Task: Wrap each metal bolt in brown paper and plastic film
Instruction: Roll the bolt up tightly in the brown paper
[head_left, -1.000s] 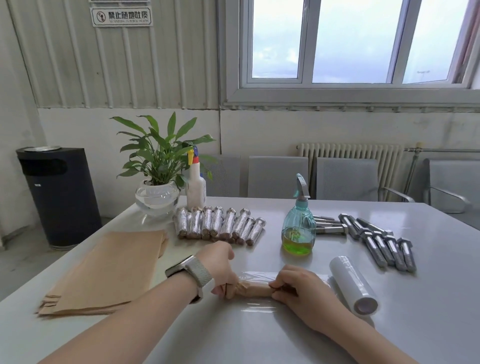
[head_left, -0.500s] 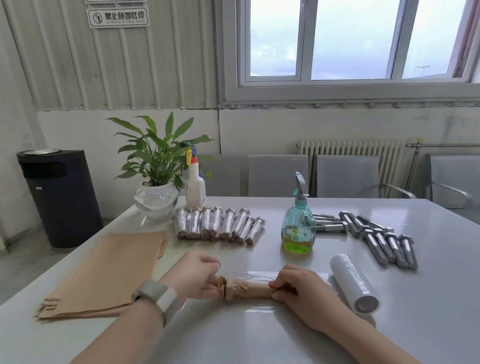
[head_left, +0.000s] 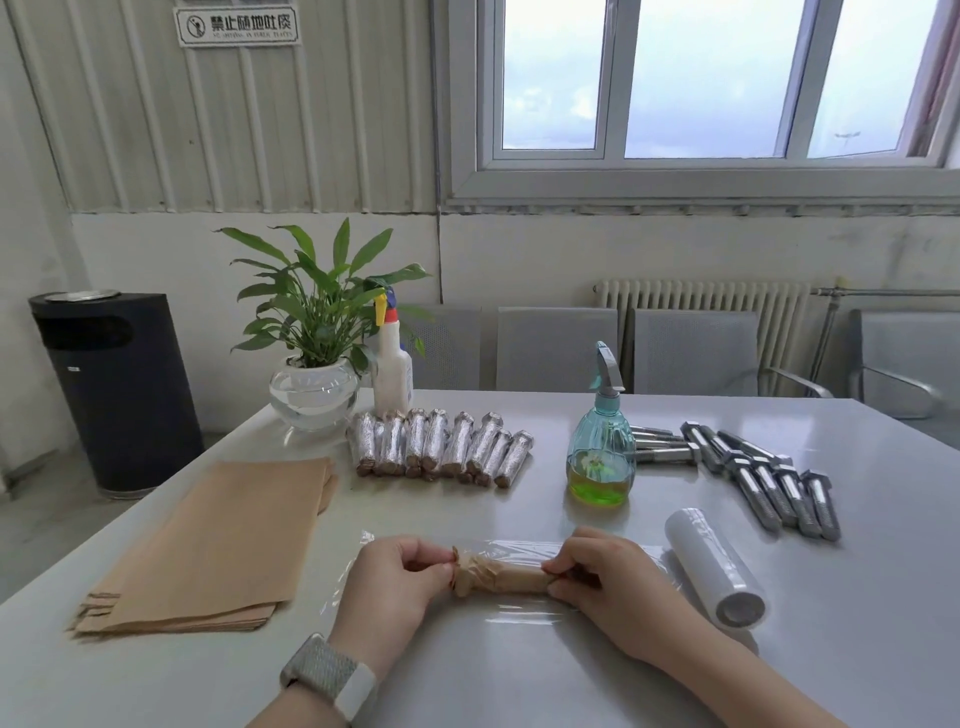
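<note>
A bolt wrapped in brown paper (head_left: 501, 578) lies crosswise on a sheet of clear plastic film (head_left: 524, 610) near the table's front. My left hand (head_left: 396, 582) pinches its crumpled left end. My right hand (head_left: 605, 579) grips its right end, fingers curled round it. A roll of plastic film (head_left: 714, 566) lies just right of my right hand. Several bare metal bolts (head_left: 769, 480) lie at the right. Several finished wrapped bolts (head_left: 441, 448) sit in a row at the back middle. A stack of brown paper sheets (head_left: 223, 540) lies at the left.
A teal spray bottle (head_left: 601, 447) with green liquid stands behind my right hand. A potted plant in a glass bowl (head_left: 314, 384) and a white spray bottle (head_left: 393, 366) stand at the back left. Grey chairs line the table's far edge. A black bin (head_left: 117, 389) stands on the floor at the left.
My left hand turned at the wrist and drew back to the parcel's left end, uncovering the crumpled paper. My right hand stayed on the right end.
</note>
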